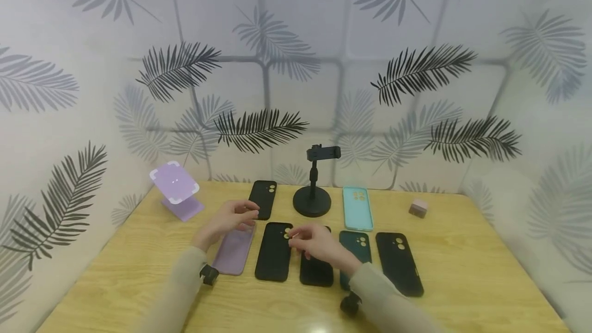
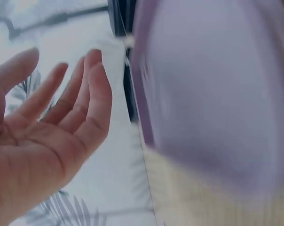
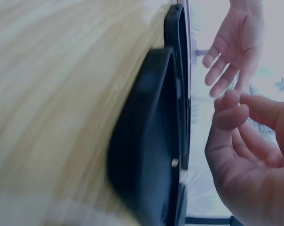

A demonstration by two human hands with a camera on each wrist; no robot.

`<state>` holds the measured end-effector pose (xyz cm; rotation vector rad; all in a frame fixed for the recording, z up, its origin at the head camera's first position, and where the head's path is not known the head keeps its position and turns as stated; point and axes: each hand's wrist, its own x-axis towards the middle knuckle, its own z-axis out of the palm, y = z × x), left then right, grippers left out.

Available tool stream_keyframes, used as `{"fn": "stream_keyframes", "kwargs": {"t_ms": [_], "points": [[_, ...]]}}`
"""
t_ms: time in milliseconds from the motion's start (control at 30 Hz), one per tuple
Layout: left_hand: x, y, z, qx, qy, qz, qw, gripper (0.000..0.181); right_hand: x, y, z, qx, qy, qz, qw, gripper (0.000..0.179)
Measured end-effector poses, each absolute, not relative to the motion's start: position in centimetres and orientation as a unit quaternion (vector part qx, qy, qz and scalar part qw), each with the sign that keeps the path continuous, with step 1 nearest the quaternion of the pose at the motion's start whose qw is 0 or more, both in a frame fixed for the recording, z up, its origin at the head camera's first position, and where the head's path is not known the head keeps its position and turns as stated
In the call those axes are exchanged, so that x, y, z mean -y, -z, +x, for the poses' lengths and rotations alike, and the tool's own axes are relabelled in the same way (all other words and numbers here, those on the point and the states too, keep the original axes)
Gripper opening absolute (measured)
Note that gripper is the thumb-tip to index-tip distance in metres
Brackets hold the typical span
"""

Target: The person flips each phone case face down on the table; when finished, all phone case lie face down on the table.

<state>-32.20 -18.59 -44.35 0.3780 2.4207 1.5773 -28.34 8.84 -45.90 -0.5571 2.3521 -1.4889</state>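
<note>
Several phone cases lie on a wooden table. My left hand, fingers loosely bent and holding nothing, hovers over the top end of a purple phone case, which looms large in the left wrist view. Just beyond its fingertips lies a black phone case. My right hand hangs above another black phone case and hides its upper part. Its fingers curl loosely, thumb and index fingertip close together, with nothing showing between them. Between the hands lies a third black phone case with camera cutouts.
Right of the right hand lie a dark green phone case and a black one. Behind them are a light blue phone case and a small pinkish block. A black phone stand stands centre back, a purple folding stand back left.
</note>
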Motion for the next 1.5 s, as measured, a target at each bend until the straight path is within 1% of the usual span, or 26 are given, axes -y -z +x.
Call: {"fn": "stream_keyframes", "kwargs": {"t_ms": [100, 200, 300, 467, 633, 833, 1067, 1267, 1500], "points": [[20.2, 44.6, -32.5, -0.84, -0.507, 0.152, 0.118, 0.04, -7.8, 46.1, -28.0, -0.824, 0.484, -0.233, 0.18, 0.026], [21.6, 44.9, -32.7, -0.853, -0.479, 0.168, 0.123, 0.04, -6.5, 46.3, -27.9, -0.822, 0.463, -0.269, 0.193, 0.023], [22.4, 45.2, -33.1, -0.859, -0.462, 0.179, 0.127, 0.041, -5.4, 46.2, -27.8, -0.814, 0.465, -0.282, 0.205, 0.022], [23.3, 45.3, -33.8, -0.866, -0.456, 0.164, 0.12, 0.039, -3.4, 46.2, -27.8, -0.794, 0.484, -0.285, 0.232, 0.024], [23.9, 45.4, -34.1, -0.87, -0.455, 0.137, 0.133, 0.038, -1.9, 46.4, -27.6, -0.792, 0.472, -0.304, 0.241, 0.023], [24.3, 45.8, -34.6, -0.87, -0.454, 0.112, 0.155, 0.037, -0.8, 46.4, -27.6, -0.813, 0.428, -0.32, 0.233, 0.02], [24.4, 46.0, -35.2, -0.878, -0.435, 0.113, 0.164, 0.037, 0.2, 46.3, -28.4, -0.86, 0.31, -0.37, 0.167, 0.018], [24.2, 45.9, -35.3, -0.882, -0.421, 0.105, 0.183, 0.037, 0.4, 46.3, -28.7, -0.877, 0.287, -0.353, 0.157, 0.018], [24.5, 45.7, -35.4, -0.886, -0.411, 0.115, 0.181, 0.033, 0.5, 45.8, -28.4, -0.886, 0.268, -0.347, 0.15, 0.019]]}}
